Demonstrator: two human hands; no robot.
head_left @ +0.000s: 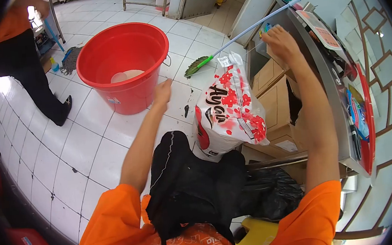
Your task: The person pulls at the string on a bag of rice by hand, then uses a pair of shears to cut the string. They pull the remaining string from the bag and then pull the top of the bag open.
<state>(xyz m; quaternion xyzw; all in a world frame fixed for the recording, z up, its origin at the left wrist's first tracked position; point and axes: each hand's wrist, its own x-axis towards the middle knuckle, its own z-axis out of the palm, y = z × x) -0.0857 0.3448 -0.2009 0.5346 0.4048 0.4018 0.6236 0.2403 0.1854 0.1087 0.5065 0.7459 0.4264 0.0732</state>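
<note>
A large red bucket (124, 98) stands on the tiles, with a clear scoop or cup (118, 77) and pale contents inside. My left hand (162, 93) is beside the bucket's right wall, fingers curled; anything in them is hidden. In front of my knees stands a white sack (227, 103) with red flowers and "Ayah" lettering, its top folded and creased. My right hand (283, 44) is raised above and right of the sack, near the metal table's edge. Its fingers are pinched together, and what they hold is too small to make out.
A broom (244, 32) with a blue-white handle leans on the metal table (322, 78) at right. Cardboard boxes (273, 99) and a black plastic bag (272, 193) are beneath it. Another person (27, 58) stands at left near a grey mop (70, 60). A yellow container (257, 234) sits below me.
</note>
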